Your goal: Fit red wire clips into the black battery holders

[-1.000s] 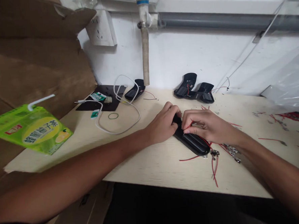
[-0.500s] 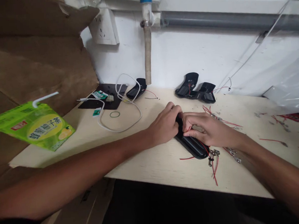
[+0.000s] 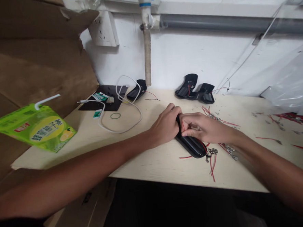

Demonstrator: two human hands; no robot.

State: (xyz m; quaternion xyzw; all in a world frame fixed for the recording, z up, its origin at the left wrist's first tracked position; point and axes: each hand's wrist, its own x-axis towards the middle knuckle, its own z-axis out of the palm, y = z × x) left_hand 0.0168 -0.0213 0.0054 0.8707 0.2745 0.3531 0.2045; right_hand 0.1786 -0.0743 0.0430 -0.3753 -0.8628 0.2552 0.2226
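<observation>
A glossy black plastic housing (image 3: 191, 146) lies on the table under both hands. My left hand (image 3: 167, 122) is closed around its far end, with the fingertips partly hidden. My right hand (image 3: 201, 126) pinches a thin red wire (image 3: 182, 125) at the same end, finger and thumb bent together. Another stretch of red wire runs along the housing's right side. By its near end lie several small metal contacts (image 3: 212, 152) with red leads. More contacts and wires (image 3: 228, 150) lie partly under my right wrist.
At the back by the wall stand other black housings (image 3: 204, 91) with wires. A white cable (image 3: 121, 131) loops over a black mat (image 3: 89, 106). A green drink pouch (image 3: 50, 130) with a straw stands left. Loose red wires (image 3: 268, 138) are scattered right. A ribbed hose (image 3: 147, 59) hangs above.
The view has shifted slightly. My right hand's fingers have moved a little closer to my left hand on the housing; both hands keep their hold.
</observation>
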